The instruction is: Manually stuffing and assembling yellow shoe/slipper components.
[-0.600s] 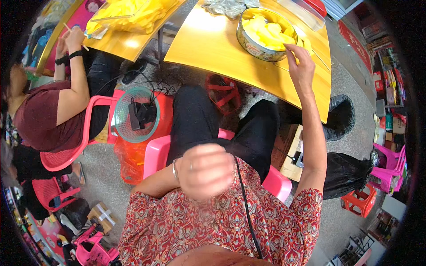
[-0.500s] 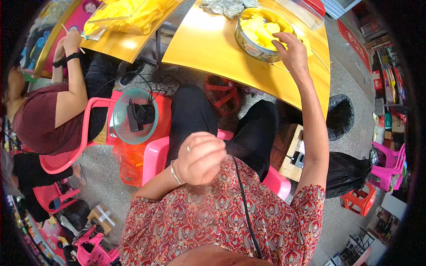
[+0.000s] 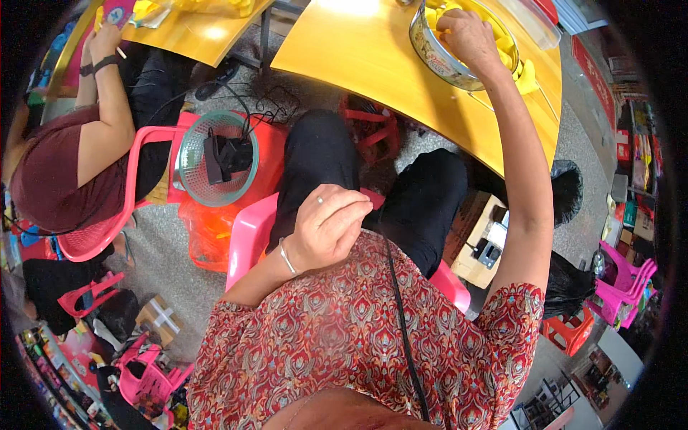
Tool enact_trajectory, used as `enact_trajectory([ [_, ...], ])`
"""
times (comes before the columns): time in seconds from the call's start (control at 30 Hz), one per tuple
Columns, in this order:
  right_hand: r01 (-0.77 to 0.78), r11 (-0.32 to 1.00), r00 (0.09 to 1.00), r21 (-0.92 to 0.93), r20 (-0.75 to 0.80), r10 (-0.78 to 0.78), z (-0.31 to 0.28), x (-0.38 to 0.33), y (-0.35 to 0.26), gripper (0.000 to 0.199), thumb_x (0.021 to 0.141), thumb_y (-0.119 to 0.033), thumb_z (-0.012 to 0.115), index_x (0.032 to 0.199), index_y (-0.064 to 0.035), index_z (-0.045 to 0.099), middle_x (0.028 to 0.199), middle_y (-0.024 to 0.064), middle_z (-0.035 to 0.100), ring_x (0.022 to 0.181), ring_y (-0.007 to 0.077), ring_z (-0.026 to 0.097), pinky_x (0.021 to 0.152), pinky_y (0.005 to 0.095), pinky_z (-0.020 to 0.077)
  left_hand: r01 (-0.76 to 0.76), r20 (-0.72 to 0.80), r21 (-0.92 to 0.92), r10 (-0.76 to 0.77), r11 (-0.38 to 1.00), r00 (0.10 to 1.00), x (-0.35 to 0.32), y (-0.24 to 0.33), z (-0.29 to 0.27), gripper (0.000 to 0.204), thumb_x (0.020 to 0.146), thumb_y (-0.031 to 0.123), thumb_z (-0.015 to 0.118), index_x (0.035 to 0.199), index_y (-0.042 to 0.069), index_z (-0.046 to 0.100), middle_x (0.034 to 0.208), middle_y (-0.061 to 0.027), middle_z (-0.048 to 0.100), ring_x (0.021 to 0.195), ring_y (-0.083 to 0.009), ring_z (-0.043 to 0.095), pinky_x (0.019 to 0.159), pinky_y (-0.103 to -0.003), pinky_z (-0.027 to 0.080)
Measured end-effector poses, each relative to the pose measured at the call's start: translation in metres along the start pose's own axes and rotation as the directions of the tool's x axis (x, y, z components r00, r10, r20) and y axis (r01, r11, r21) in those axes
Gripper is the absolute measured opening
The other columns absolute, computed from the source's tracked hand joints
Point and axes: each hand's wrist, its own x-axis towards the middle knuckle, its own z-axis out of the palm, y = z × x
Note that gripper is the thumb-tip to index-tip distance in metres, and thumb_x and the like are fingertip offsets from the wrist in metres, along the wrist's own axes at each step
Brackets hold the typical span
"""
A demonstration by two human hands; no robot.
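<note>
Evidently to keep it off the floor (image 3: 172, 276), a black adapter (image 3: 226, 161) sits in a mesh basket (image 3: 186, 168). The left hand (image 3: 324, 226) is raised before the patterned shirt (image 3: 358, 315), thumb and fingertips pressed together (nothing shows between them). On the desk (image 3: 344, 57), a round tin (image 3: 433, 57) stands within reach, its wall corralling yellow pieces (image 3: 431, 17); the right hand (image 3: 469, 41) curls down inside, fingertips hidden, so I cannot tell its grip.

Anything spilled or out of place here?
Slightly: a yellow piece lies on the table outside the round tin that holds similar ones, so it may be a stray. Also, black adapter-like boxes sit in a green basket, loose cables trailing out. No visible damage.
</note>
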Motion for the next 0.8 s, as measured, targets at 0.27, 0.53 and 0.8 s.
enact_trajectory([
  [0.27,-0.167,0.850,0.888,0.500,-0.297,0.350,-0.001,-0.015,0.052,0.021,0.084,-0.027,0.067,0.100,-0.0129,0.070,0.098,0.0079,0.070,0.090,0.0244,0.066,0.080,0.0335,0.0501,0.033,-0.018,-0.066,-0.035,0.997,0.999,0.005,0.001,0.006,0.021,0.072,-0.011,0.063,0.091,-0.002,0.062,0.090,-0.0140,0.063,0.071,-0.0266,0.061,0.063,-0.033,0.049],
  [0.53,-0.142,0.387,0.897,0.911,-0.047,0.439,-0.076,-0.074,-0.016,0.024,0.088,-0.025,0.065,0.097,-0.0024,0.069,0.077,0.0003,0.064,0.070,0.0083,0.057,0.065,0.0229,0.0451,0.342,-0.058,-0.363,-0.388,0.867,0.920,0.033,-0.005,0.012,0.024,0.087,-0.002,0.056,0.111,-0.002,0.056,0.104,-0.0109,0.061,0.091,-0.0181,0.060,0.083,-0.029,0.047],
  [0.8,-0.231,-0.180,0.949,0.956,0.262,0.175,-0.090,-0.141,-0.124,0.016,0.090,-0.015,0.064,0.097,-0.0002,0.066,0.082,-0.0034,0.063,0.074,0.0029,0.054,0.067,0.0192,0.0440,0.288,-0.144,-0.642,-0.480,0.711,0.865,0.064,-0.001,0.028,0.040,0.088,0.006,0.063,0.124,-0.001,0.049,0.110,-0.0097,0.057,0.096,-0.0160,0.058,0.086,-0.028,0.047],
])
